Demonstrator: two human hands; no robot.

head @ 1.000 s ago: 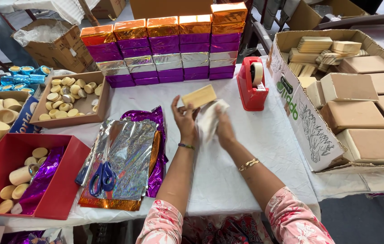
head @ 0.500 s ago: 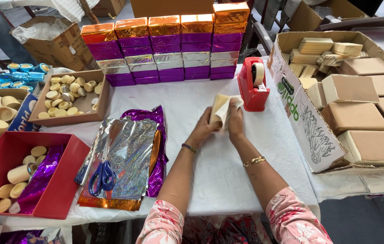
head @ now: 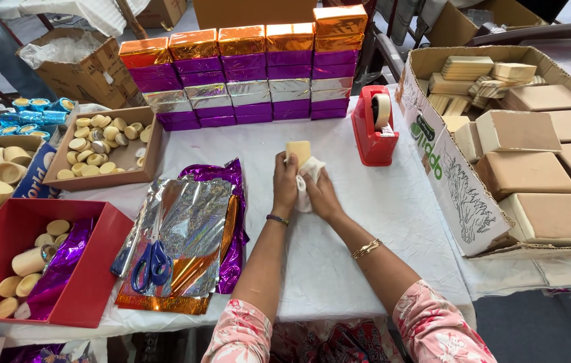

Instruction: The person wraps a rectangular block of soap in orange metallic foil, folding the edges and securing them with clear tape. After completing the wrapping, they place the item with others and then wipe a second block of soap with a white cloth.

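My left hand [head: 285,183] and my right hand [head: 320,193] meet over the middle of the white-covered table [head: 393,222]. Together they hold a small tan block [head: 298,150] upright. A white cloth [head: 307,176] is bunched between the palms, pressed against the block's lower part, and only the top of the block shows above my fingers. A thin dark band sits on my left wrist and a gold bracelet on my right. Both sleeves are pink with a flower print.
Foil sheets [head: 188,232] with blue scissors [head: 151,263] lie left of my hands. Stacked foil-wrapped boxes [head: 245,70] stand behind, a red tape dispenser [head: 374,124] to the right. A carton of tan blocks [head: 527,168] is far right; trays of wooden pieces [head: 101,144] and a red box [head: 84,282] left.
The block was tilted flat above my hands a second ago; now it stands upright, lower and closer to me, with the cloth wrapped around its bottom.
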